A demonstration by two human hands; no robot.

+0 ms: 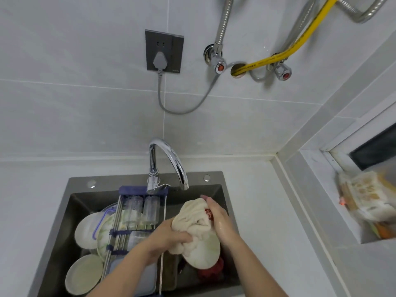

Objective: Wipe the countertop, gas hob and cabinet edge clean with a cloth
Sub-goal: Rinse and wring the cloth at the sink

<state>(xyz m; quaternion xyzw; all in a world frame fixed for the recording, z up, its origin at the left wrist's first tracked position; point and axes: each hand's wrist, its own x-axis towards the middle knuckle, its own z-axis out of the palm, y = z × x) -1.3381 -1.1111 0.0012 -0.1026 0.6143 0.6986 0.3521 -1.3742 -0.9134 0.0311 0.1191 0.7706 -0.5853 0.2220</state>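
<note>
A cream cloth [196, 224] is held bunched over the sink [216, 189], just below the spout of the tap [171, 159]. The left hand [169, 236] has its fingers curled round the lower part of the cloth, and the right hand [218, 219] presses against its right side with the fingers lying along it — so the grip of both hands is taken up by the cloth. Whether water is running cannot be told.

The step in hand is judged to be the rinsing or wringing of the cloth; no wiping is seen yet. Dishes [85, 230] and a rack [137, 221] fill the sink below. For the next move, the cloth should be squeezed well and then carried to the counter [267, 211] — the gas hob is not in view.
</note>
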